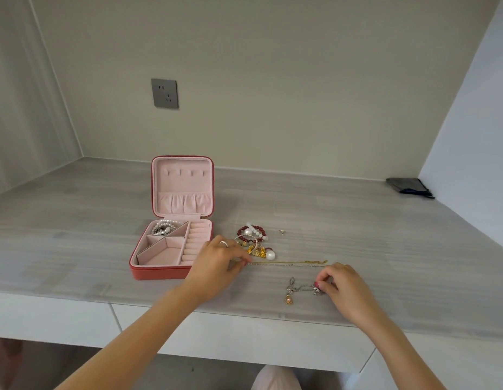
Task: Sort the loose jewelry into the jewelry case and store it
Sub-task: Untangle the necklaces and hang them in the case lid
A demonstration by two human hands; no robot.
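Grey desk point(357, 235), open jewelry case point(171, 246) left, pearls in its back compartment. Your left hand point(216, 260) pinches the gold chain point(289, 263); right hand point(343, 285) pinches the silver necklace point(298, 289). Bracelet pile point(254, 240) sits just behind the chain.

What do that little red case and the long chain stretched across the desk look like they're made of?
The case looks like coral-red faux leather outside, going by its smooth matte shell, though plain plastic is possible. Its lining looks like soft pink velvet or suede, matte and gathered into a pocket. The chain, pinched by the left hand, appears to be gold-coloured metal, thin and glinting; real gold or plating cannot be told.
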